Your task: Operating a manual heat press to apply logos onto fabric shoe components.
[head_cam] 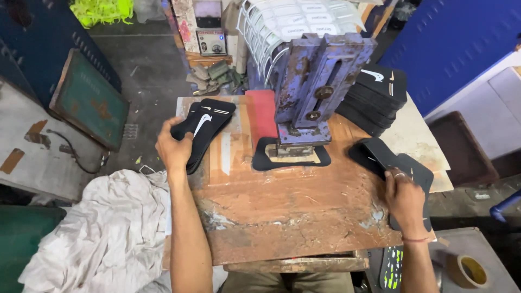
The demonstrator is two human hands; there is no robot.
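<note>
my left hand [172, 147] grips the stack of black foam sole pieces [205, 130] at the worn wooden bench's [282, 211] left edge. centre: purple metal press [315, 87]. my right hand [404, 196] lies flat on the black cut-out foam pieces [382, 157], fingers closed.

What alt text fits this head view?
A person's left hand rests on a stack of black printed pieces while the right hand touches black pieces, either side of a purple press on a worn bench.
</note>
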